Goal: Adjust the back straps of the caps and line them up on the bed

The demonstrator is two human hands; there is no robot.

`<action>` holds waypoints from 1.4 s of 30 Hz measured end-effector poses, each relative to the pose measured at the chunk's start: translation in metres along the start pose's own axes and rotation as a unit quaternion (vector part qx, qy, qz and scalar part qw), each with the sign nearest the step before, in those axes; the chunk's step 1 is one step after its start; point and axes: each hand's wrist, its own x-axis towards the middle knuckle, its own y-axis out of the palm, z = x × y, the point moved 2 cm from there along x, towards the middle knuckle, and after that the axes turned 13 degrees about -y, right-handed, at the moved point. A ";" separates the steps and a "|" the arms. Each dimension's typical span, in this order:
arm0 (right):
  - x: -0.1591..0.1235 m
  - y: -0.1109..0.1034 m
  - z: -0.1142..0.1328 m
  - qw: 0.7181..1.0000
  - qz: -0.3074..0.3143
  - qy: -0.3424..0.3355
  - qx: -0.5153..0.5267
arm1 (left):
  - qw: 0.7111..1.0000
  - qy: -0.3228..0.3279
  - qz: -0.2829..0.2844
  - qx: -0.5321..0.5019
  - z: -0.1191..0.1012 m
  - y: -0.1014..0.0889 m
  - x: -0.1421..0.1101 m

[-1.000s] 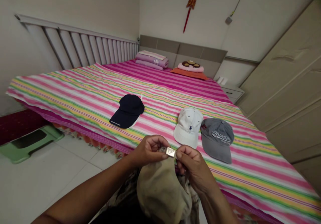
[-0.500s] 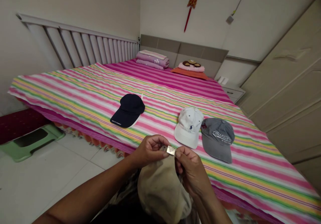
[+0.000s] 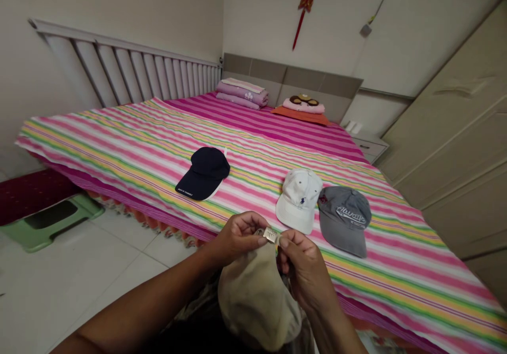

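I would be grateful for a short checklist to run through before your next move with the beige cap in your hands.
1. Left hand pinching the small metal strap buckle: ok.
2. Right hand pinching the beige cloth cap beside the buckle: ok.
3. Buckle fastened or loose: cannot tell.
4. Cap's crown hanging free below the hands: ok.
5. White baseball cap and grey baseball cap lying apart from the hands: ok.
6. Navy-blue baseball cap lying apart from the hands: ok.
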 end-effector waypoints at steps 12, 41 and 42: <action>-0.003 0.003 -0.003 0.999 -0.001 0.032 0.039 | 0.999 -0.028 0.020 -0.038 0.010 -0.003 -0.001; -0.003 0.004 -0.006 0.999 -0.023 0.024 0.031 | 0.997 -0.008 0.005 0.071 0.005 -0.005 -0.006; -0.003 0.004 -0.006 0.999 -0.026 0.018 0.030 | 0.998 -0.009 0.004 0.069 0.005 -0.005 -0.006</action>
